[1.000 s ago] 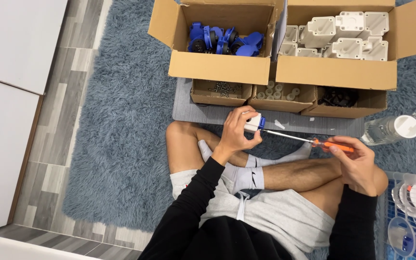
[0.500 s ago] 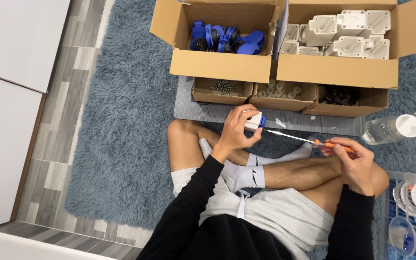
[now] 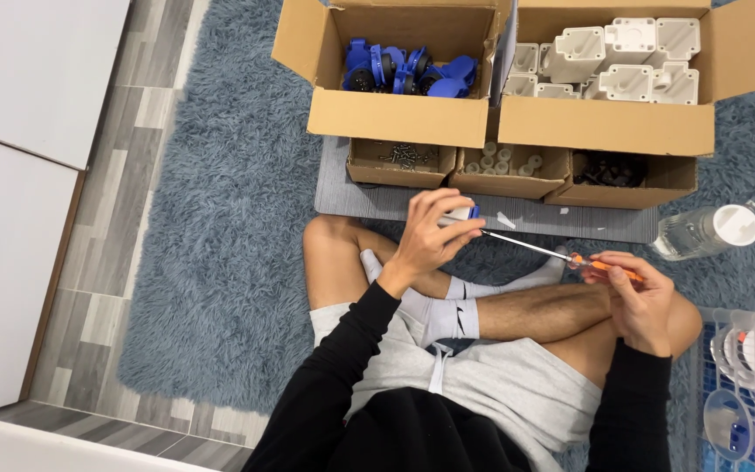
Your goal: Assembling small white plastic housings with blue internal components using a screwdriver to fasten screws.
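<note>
A small white and blue part [image 3: 460,214] is held above the crossed legs, gripped in the fingers [image 3: 447,203] of the left hand [image 3: 430,236], which are curled tightly around it so that most of it is hidden. A screwdriver [image 3: 561,255] with an orange handle is held in the right hand [image 3: 635,297], whose fingers are closed around the handle. Its thin metal shaft lies nearly level, with its long axis running from the right hand up and left, and its tip points into the part.

Just beyond the hands, a grey mat [image 3: 369,197] is laid on a blue-grey rug [image 3: 220,236]. Three small open boxes are set on it, holding screws [image 3: 404,157], white caps [image 3: 500,162] and dark pieces [image 3: 609,168]. Behind them two large cardboard boxes are placed, one with blue parts [image 3: 404,70], one with white housings [image 3: 613,57]. A clear plastic bottle [image 3: 705,232] lies on its side near the right hand. Nothing lies between the hands.
</note>
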